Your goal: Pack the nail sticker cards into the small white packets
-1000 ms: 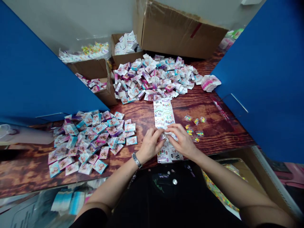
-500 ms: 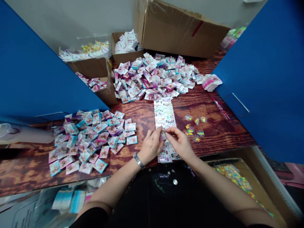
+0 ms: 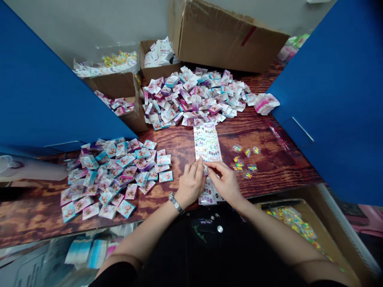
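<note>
My left hand (image 3: 191,181) and my right hand (image 3: 225,181) meet over the printed sheets, both with fingers pinched. Between their fingertips is a small folded printed paper (image 3: 205,169), mostly covered by the fingers. Beneath them, printed sheets (image 3: 207,141) with rows of coloured ovals lie lengthwise on the wooden table. Just right of my right hand are several small clear packets (image 3: 238,164) with yellow and green contents. To the left of my left hand spreads a heap of small closed boxes (image 3: 116,171) with a hand picture on them.
A large pile of small open-flapped boxes (image 3: 194,95) covers the back of the table (image 3: 260,131). Cardboard cartons (image 3: 227,38) stand behind it. Blue panels (image 3: 332,95) rise at both sides. Below the front edge, a carton holds more packets (image 3: 295,223).
The fingers of both hands have shifted slightly around the small paper, and my left fingers now cover more of it. The boxes, packets and sheets stay where they were.
</note>
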Action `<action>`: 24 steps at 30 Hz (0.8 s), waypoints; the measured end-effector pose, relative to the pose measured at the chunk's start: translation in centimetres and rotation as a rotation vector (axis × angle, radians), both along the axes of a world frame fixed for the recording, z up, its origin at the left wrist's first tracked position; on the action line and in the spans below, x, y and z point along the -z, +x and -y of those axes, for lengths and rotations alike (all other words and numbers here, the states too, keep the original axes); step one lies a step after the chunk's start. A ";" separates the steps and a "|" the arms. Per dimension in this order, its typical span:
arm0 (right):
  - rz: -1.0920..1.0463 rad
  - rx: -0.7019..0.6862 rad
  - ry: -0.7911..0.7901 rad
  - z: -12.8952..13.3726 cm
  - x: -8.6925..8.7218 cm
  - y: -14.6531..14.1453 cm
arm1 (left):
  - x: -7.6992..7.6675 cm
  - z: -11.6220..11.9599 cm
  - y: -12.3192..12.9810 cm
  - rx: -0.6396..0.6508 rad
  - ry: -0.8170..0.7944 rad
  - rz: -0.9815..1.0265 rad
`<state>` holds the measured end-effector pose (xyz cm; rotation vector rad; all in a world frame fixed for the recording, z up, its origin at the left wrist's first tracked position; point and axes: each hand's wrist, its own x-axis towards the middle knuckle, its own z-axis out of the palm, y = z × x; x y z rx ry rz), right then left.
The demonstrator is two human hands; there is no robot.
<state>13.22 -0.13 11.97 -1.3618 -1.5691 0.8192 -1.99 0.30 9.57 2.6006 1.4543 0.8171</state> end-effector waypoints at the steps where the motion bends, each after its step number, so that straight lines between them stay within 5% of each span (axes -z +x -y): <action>1: 0.036 0.003 0.049 0.3 -0.1 -0.2 | -0.1 0.1 0.1 -0.026 0.004 -0.043; 10: 0.235 0.034 0.331 1.9 0.9 -1.0 | -0.8 0.4 0.3 -0.057 0.012 -0.140; 18: 0.216 -0.101 0.344 1.5 0.5 -1.6 | -0.7 0.8 -0.2 -0.031 0.014 -0.024; 24: 0.301 -0.381 0.255 -3.2 1.7 2.1 | -1.8 0.0 -4.8 -0.032 -0.007 -0.201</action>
